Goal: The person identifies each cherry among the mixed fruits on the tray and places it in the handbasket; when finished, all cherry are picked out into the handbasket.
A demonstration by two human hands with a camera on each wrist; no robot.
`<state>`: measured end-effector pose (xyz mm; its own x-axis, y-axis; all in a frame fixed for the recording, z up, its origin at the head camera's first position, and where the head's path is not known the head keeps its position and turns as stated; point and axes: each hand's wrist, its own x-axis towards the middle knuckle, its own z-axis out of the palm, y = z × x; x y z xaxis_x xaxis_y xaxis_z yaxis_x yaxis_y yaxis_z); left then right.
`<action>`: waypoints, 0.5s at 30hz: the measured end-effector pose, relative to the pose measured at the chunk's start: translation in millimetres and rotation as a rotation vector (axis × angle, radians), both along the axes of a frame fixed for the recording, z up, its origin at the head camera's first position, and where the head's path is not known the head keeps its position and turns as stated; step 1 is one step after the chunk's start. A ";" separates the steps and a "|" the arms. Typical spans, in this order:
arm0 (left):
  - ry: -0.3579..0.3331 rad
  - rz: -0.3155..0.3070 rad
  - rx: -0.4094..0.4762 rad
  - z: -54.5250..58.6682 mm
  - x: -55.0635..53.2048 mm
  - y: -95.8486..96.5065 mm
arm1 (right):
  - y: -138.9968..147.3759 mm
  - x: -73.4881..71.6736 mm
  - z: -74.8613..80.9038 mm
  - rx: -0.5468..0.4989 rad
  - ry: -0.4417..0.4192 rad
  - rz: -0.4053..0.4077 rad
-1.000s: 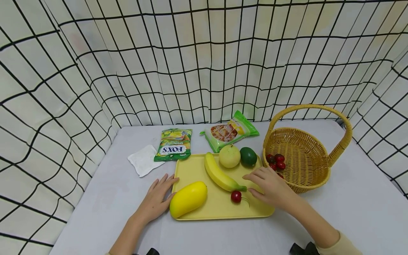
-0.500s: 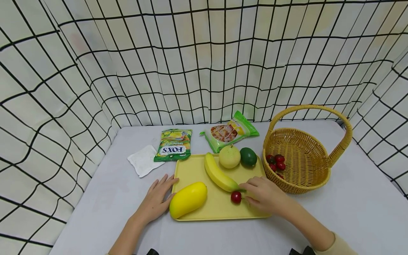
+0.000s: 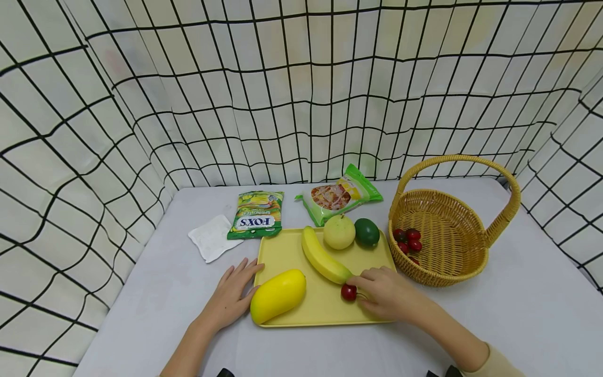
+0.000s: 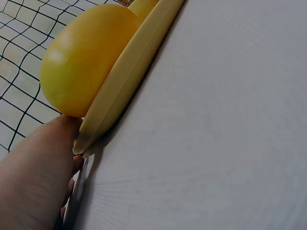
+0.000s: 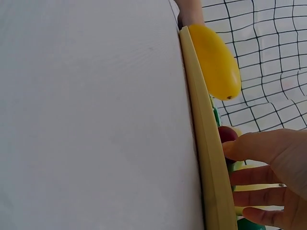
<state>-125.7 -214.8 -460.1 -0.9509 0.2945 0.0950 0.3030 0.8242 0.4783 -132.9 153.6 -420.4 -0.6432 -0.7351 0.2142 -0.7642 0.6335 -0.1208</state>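
A red cherry [image 3: 348, 292] with a stem lies on the yellow tray [image 3: 325, 314] below the banana [image 3: 323, 256]. My right hand [image 3: 388, 293] reaches over the tray's right side. Its index fingertip is at the cherry's top, and the thumb is beside the stem. In the right wrist view the thumb [image 5: 254, 146] partly covers the cherry [image 5: 227, 134]; I cannot see firm contact on both sides. My left hand [image 3: 230, 293] rests flat at the tray's left edge, its thumb touching or very near the yellow mango [image 3: 279, 297].
Right of the tray stands a wicker basket [image 3: 449, 272] with a tall handle and several cherries [image 3: 413, 234]. A pale green round fruit [image 3: 339, 232] and a dark green fruit [image 3: 367, 233] sit at the tray's back. Behind lie two snack packets [image 3: 256, 214] and a white tissue [image 3: 214, 238].
My right hand has moved down and left from above the tray's right side to the cherry, now covering the banana's stem end. The left hand has stayed in place.
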 end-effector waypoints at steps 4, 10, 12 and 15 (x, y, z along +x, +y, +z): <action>-0.001 0.001 -0.002 0.1 0.0 0.1 | -1.5 1.0 -2.2 -0.019 -0.003 0.019; -0.002 0.002 -0.006 0.4 0.0 0.7 | -3.4 2.4 -4.5 -0.025 0.011 0.054; -0.002 0.002 -0.008 0.5 0.1 0.7 | -3.8 2.7 -4.5 -0.019 0.006 0.051; -0.003 0.002 -0.007 0.5 0.3 0.7 | -4.4 3.4 -3.7 -0.010 -0.011 0.049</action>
<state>-125.5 -214.1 -459.6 -0.9518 0.2930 0.0903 0.2999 0.8284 0.4730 -129.4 149.2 -424.1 -0.6084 -0.7640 0.2147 -0.7932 0.5938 -0.1349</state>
